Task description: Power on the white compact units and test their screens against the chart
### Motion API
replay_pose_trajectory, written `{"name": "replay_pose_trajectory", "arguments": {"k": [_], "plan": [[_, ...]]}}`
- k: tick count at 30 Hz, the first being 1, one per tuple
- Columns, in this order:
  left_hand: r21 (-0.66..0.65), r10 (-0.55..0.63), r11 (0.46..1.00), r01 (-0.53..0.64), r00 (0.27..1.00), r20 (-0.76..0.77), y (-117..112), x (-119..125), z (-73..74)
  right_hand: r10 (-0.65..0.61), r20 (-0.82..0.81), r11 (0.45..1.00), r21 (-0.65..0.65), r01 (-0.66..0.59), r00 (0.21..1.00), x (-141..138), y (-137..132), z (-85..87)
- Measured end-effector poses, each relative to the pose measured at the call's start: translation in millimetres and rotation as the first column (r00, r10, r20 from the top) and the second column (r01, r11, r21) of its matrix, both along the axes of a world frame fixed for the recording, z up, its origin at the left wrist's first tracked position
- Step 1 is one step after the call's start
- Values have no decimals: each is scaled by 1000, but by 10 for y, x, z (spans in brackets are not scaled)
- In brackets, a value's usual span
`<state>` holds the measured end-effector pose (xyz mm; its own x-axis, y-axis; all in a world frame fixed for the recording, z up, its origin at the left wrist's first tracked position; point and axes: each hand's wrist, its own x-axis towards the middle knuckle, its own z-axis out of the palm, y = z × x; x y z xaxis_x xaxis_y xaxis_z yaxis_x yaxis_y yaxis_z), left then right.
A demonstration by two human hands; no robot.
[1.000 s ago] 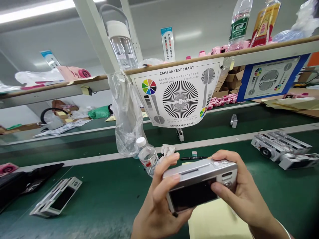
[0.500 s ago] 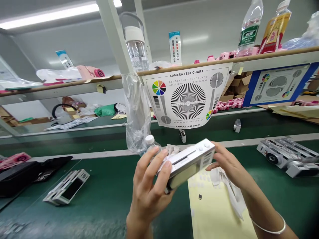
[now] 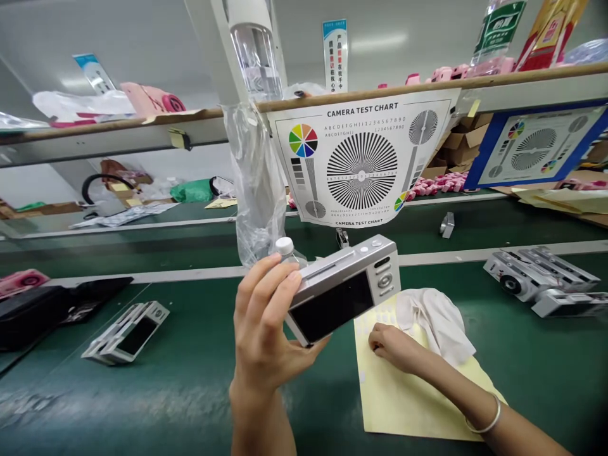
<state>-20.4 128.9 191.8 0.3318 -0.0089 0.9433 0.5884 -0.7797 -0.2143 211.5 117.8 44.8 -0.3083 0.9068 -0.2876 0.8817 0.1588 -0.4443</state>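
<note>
My left hand (image 3: 270,316) is closed around the left end of a silver compact camera (image 3: 344,285). The camera is held up and tilted, its dark screen and back buttons facing me. Lower to the right, my right hand (image 3: 392,347) rests on a yellow paper sheet (image 3: 418,405) with its fingers curled together. Whatever is under or between those fingertips is hidden. Beside this hand a crumpled white cloth (image 3: 439,326) lies partly on the sheet.
Several silver cameras (image 3: 522,272) lie at the right, and more white-silver ones (image 3: 126,332) at the left near a black case (image 3: 38,320). A camera test chart (image 3: 361,168) hangs from the shelf ahead. A white-capped bottle (image 3: 285,247) stands behind my left hand.
My right hand has left the camera and moved down to the paper, where a small black card was visible. The camera has turned to show its screen, which has gone from light to dark.
</note>
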Motion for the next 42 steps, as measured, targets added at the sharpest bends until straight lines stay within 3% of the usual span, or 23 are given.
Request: {"name": "replay_pose_trajectory", "arguments": {"k": [5, 9, 12, 16, 18, 20, 21, 22, 25, 28, 33, 38, 42], "plan": [[-76, -32, 996, 35, 998, 45, -27, -2, -8, -31, -6, 1000, 4, 31, 1000, -3, 18, -47], [-104, -61, 992, 68, 996, 71, -60, -30, -16, -46, -169, 997, 55, 56, 985, 5, 14, 34], [-150, -94, 983, 108, 991, 97, -79, -40, -25, -93, -409, 972, 162, 172, 908, 35, -20, 310], [-228, -165, 954, 195, 976, 145, -89, -7, -38, -64, -710, 881, 291, 374, 702, 94, -183, 836], [-308, -204, 916, 257, 960, 194, -78, 29, -50, 3, -827, 832, 314, 458, 562, 98, -325, 1049], [-397, -259, 849, 349, 929, 264, -52, 75, -67, 144, -933, 783, 312, 539, 330, 77, -487, 1182], [-437, -292, 804, 404, 907, 302, -35, 101, -76, 203, -944, 768, 317, 556, 259, 59, -565, 1217], [-467, -325, 756, 458, 883, 338, -19, 129, -85, 251, -943, 755, 332, 566, 218, 41, -636, 1234], [-529, -400, 626, 572, 819, 413, 7, 217, -100, 306, -926, 720, 377, 583, 221, -10, -787, 1229], [-569, -409, 578, 585, 811, 418, -10, 293, -109, 248, -958, 727, 282, 626, 144, -54, -853, 1250], [-604, -339, 633, 484, 875, 345, -64, 343, -132, 22, -990, 819, -62, 571, -139, -111, -883, 1399], [-511, -255, 782, 357, 931, 260, -98, 321, -156, -21, -984, 857, -108, 504, -177, -68, -830, 1425], [-361, -192, 896, 259, 959, 210, -125, 336, -143, 12, -986, 898, -63, 435, -167, 24, -714, 1347]]}}
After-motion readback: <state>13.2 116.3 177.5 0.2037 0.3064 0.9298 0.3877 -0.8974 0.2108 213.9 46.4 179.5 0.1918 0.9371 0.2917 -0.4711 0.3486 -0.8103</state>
